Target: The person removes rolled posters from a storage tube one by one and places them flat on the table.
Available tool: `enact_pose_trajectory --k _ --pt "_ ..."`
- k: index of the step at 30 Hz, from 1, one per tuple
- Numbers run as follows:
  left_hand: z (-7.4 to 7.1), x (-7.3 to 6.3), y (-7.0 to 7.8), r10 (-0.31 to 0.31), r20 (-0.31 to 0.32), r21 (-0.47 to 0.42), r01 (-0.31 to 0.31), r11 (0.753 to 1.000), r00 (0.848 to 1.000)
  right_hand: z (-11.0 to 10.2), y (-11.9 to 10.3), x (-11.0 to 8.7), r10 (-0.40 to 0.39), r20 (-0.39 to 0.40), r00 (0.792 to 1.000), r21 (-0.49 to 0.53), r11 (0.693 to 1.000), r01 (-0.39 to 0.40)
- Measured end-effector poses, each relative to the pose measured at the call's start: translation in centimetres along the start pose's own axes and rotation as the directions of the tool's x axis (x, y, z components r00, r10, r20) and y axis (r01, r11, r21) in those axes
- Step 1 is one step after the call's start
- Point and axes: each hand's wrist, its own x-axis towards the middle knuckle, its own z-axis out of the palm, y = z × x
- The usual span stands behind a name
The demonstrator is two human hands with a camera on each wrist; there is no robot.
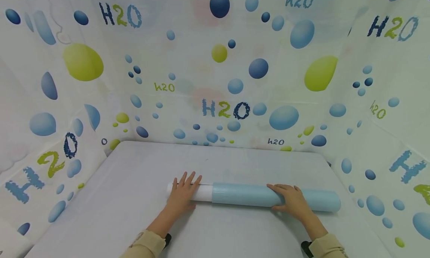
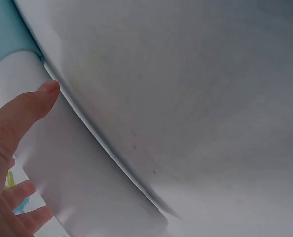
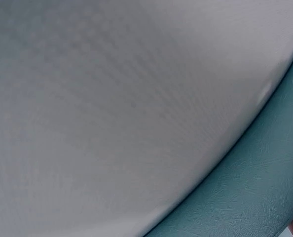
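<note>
While the light-blue grained roll [image 1: 242, 194] lies crosswise on the white tabletop [image 1: 161, 157], left hand [image 1: 182, 193] rests on its white end section [image 1: 204, 193], fingers spread wide; right hand [image 1: 293, 201] straddles the blue, fingers extended. Likely steadying or rolling step; next move needs even two-handed pressure.

On my feed I read large "H2O" lettering [image 1: 226, 108] and smaller "h2O" lettering [image 1: 164, 87], both repeated across the dotted backdrop [image 1: 198, 64].

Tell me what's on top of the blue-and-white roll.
The left hand rests on the white section of the roll, the right hand on its light blue section. The patches directly beneath the hands are covered and cannot be seen.
</note>
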Motion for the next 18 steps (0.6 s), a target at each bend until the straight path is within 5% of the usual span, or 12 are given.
enact_pose_trajectory --k 18 --pt "0.75 0.74 0.9 0.017 0.053 -0.006 -0.016 1.0 0.998 -0.52 -0.18 -0.21 -0.037 0.001 0.999 -0.014 0.999 0.037"
